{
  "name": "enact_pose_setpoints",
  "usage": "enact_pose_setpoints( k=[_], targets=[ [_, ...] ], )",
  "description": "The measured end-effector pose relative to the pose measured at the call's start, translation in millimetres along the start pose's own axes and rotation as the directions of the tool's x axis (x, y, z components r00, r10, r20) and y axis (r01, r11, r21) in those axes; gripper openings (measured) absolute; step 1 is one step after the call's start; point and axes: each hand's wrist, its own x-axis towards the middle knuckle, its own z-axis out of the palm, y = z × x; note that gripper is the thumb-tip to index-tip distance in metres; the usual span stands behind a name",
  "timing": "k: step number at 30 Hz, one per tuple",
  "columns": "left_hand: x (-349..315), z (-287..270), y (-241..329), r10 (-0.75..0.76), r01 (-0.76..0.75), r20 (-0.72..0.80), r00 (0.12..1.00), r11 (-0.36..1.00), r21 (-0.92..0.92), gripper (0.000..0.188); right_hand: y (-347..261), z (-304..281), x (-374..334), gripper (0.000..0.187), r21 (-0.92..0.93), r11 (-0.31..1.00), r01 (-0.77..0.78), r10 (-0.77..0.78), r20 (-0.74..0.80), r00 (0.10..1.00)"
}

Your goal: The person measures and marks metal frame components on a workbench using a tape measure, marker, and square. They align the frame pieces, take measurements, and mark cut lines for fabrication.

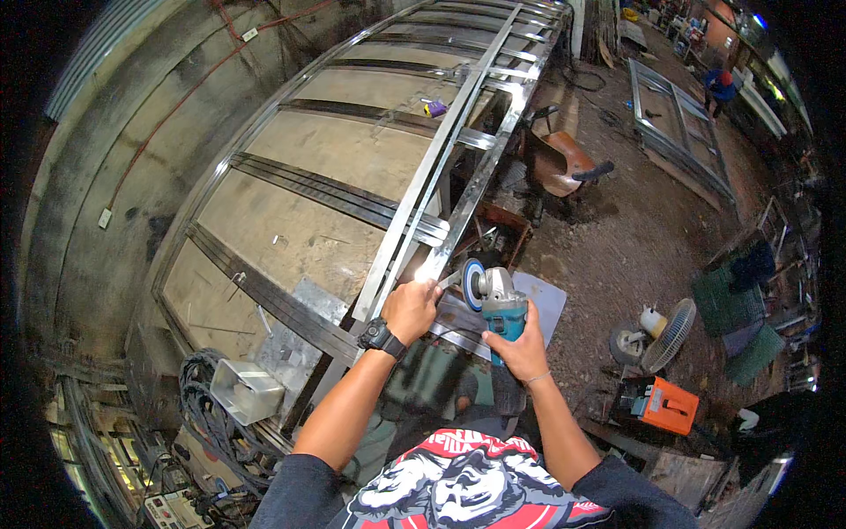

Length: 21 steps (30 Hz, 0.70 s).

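Hands both on the grinder (495, 304), down at the near end of the frame. Right hand (522, 346) is clamped round the teal body from below, disc end pointing up and left toward the metal. Left hand (411, 309), watch (381, 337) on the wrist, is closed up by the head of the tool, fingers curled at the side handle or the guard, can't tell which. Blue disc (473, 284) sits just beside the near end of the long rail (480, 181), right by a bright glare spot; whether it touches the steel is not clear. No sparks show. Long steel frame (352, 159) lies on a board table, crossbars already in place along its whole length, so assembly looks done and finishing looks barely begun, judging from the disc standing at the very end nearest the person, with the whole run of rail and joints further up left to go. Small purple thing (434, 108) rests on a far crossbar. Off right on the dirt floor: fan (667, 335), orange machine (663, 404), second frame (679, 132) lying flat, another person (723, 88) far back.
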Motion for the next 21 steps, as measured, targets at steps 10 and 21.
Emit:
enact_pose_setpoints(
  k=[10, 21],
  targets=[
    [2, -6, -30, -0.044, 0.019, -0.070, 0.997, 0.948, -0.317, 0.028, -7, 24, -1, 0.103, -0.120, 0.991, -0.063, 0.067, 0.030, 0.997],
    [-4, -29, -37, -0.095, 0.085, -0.052, 0.994, 0.984, -0.155, 0.026, -28, 35, 7, 0.104, -0.156, 0.987, 0.038, -0.027, 0.068, 0.997]
  ],
)
